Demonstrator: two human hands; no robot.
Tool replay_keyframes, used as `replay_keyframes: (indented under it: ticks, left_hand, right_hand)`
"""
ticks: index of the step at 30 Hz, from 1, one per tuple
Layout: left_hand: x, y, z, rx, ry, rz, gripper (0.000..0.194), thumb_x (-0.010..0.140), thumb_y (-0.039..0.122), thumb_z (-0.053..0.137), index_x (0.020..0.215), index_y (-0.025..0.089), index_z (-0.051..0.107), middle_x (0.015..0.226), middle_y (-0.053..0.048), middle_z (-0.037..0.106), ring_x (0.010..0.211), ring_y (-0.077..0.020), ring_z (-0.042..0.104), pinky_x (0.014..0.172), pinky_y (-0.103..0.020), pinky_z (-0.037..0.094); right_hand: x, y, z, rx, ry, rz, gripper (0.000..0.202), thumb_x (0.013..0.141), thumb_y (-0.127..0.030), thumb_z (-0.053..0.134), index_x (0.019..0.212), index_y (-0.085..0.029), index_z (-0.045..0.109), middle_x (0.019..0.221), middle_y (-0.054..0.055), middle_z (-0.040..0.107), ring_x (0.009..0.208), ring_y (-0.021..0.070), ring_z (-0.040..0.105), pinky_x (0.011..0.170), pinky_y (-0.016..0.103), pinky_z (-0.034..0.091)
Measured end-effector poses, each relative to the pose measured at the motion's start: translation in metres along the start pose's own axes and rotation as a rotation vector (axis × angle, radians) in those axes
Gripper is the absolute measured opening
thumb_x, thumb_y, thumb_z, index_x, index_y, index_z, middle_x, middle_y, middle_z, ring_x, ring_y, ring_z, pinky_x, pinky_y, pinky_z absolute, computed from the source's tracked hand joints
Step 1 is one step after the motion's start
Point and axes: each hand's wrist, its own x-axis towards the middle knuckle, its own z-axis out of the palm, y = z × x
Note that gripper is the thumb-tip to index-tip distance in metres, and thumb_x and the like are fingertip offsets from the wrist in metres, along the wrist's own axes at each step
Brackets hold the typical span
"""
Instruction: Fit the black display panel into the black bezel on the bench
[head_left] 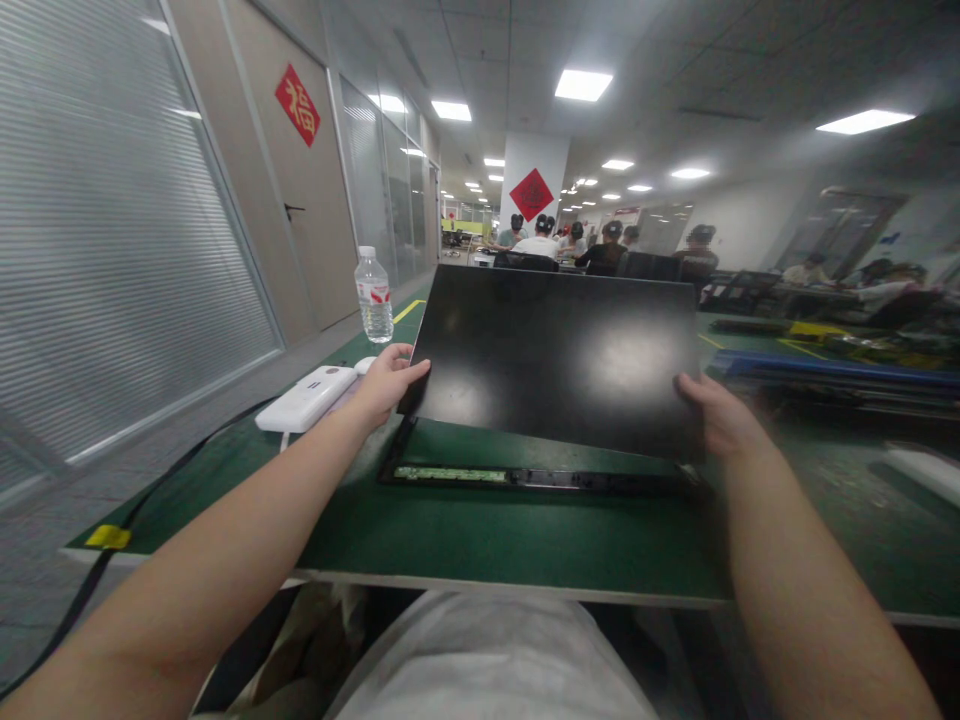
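Observation:
A dark, glossy LCD screen panel point(540, 350) is held up between my two hands, tilted, above the green table. My left hand point(391, 380) grips its left edge with the thumb on the front face. On the right edge, my right hand point(718, 415) pinches the panel with the thumb in front; the other fingers are mostly hidden or blurred. Beneath the panel lies a thin black frame point(600, 482) with a green circuit strip point(450, 474) along its near side. The panel hides much of the frame's far part.
Left of the panel lies a white box-shaped device point(306, 398) with a cable, and a water bottle point(374, 297) stands behind it. Blurred dark panels with a blue edge point(832, 368) lie to the right. The table's front edge point(510, 590) is close to my body. Several people sit farther back.

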Motion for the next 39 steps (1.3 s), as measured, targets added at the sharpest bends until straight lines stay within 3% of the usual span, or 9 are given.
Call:
replay_keyframes:
  ticks: [6,13,20,27,34,39]
  left_hand:
    - [-0.005,0.003,0.004,0.005,-0.070,0.104,0.053,0.057,0.035,0.089,0.093,0.023,0.051,0.070,0.005,0.071,0.063,-0.0183,0.069,0.061,-0.028,0.053]
    - [-0.006,0.001,0.006,-0.023,-0.119,0.095,0.051,0.060,0.033,0.087,0.091,0.025,0.047,0.071,0.006,0.072,0.064,-0.0190,0.070,0.063,-0.030,0.055]
    - [-0.016,0.005,0.011,0.076,-0.123,-0.003,0.043,0.061,0.034,0.086,0.087,0.023,0.052,0.080,0.002,0.073,0.078,-0.0218,0.071,0.071,-0.034,0.055]
    - [-0.012,-0.008,0.010,0.198,-0.125,-0.024,0.040,0.059,0.038,0.087,0.076,0.022,0.054,0.075,0.002,0.066,0.078,-0.0220,0.065,0.071,-0.033,0.051]
    - [-0.011,-0.009,0.009,0.193,-0.127,-0.041,0.041,0.059,0.040,0.087,0.079,0.021,0.056,0.078,0.001,0.067,0.080,-0.0235,0.066,0.073,-0.035,0.051]
    - [-0.010,-0.012,0.007,0.176,-0.122,-0.087,0.049,0.054,0.037,0.092,0.086,0.021,0.059,0.085,-0.002,0.072,0.086,-0.0266,0.071,0.076,-0.040,0.056]
  right_hand:
    - [0.013,0.014,-0.005,0.002,-0.038,-0.069,0.034,0.077,-0.029,0.074,0.111,-0.034,0.070,0.107,0.003,0.078,0.109,0.0291,0.072,0.094,0.048,0.059]
    - [0.026,0.034,-0.006,0.005,0.019,-0.185,0.034,0.075,-0.035,0.077,0.108,-0.034,0.071,0.102,0.002,0.079,0.110,0.0296,0.071,0.099,0.048,0.056]
    - [0.026,0.039,-0.004,0.053,0.113,0.020,0.026,0.074,-0.026,0.070,0.099,-0.028,0.071,0.088,0.002,0.078,0.093,0.0284,0.075,0.087,0.046,0.060]
    - [0.023,0.040,-0.002,0.017,0.156,0.197,0.017,0.076,-0.021,0.064,0.092,-0.027,0.068,0.074,0.002,0.075,0.076,0.0259,0.074,0.076,0.043,0.061]
    - [0.025,0.039,-0.003,-0.049,0.182,0.260,0.015,0.077,-0.026,0.066,0.092,-0.025,0.068,0.072,0.003,0.074,0.069,0.0257,0.071,0.070,0.043,0.059]
    - [0.025,0.038,-0.004,-0.131,0.192,0.204,0.022,0.076,-0.032,0.071,0.096,-0.024,0.074,0.069,0.004,0.073,0.068,0.0271,0.070,0.067,0.041,0.058]
